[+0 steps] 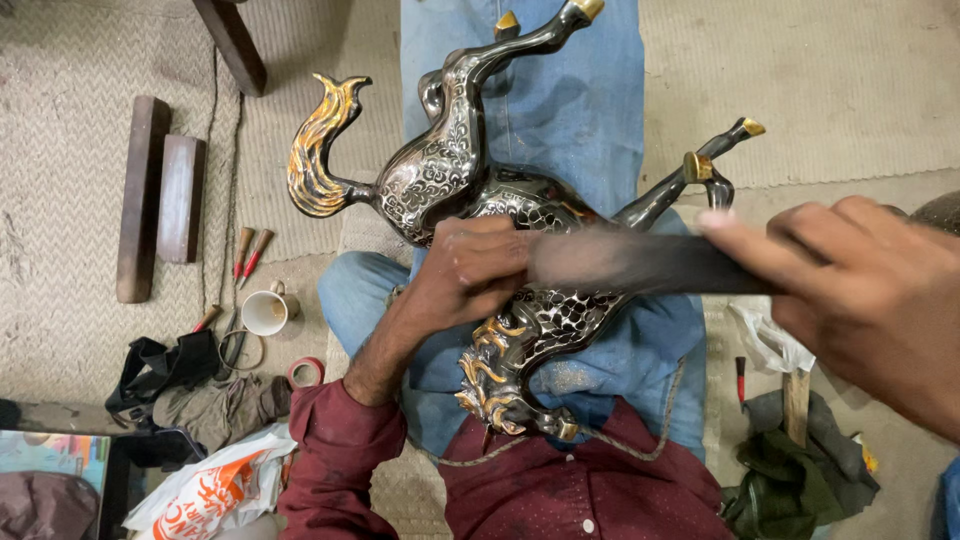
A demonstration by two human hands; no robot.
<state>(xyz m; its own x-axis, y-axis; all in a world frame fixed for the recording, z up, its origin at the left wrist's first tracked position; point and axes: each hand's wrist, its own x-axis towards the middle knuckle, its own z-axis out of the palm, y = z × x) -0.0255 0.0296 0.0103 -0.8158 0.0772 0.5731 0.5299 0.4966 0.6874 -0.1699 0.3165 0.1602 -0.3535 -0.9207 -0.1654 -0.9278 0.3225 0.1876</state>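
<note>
Right hand (860,290) gripping dark bar (640,265) lengthwise across upturned horse figurine (480,190), legs away.

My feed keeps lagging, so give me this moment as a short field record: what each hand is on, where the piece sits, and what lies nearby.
piece: black horse figure with silver pattern and gold tail, lying legs-up across the lap
left hand: pressed on the horse's body, at the end of the flat bar
right hand: gripping a dark flat bar, motion-blurred, laid across the horse
left side of the floor: white cup, tape roll, two wooden blocks
right side of the floor: green cloth
</note>
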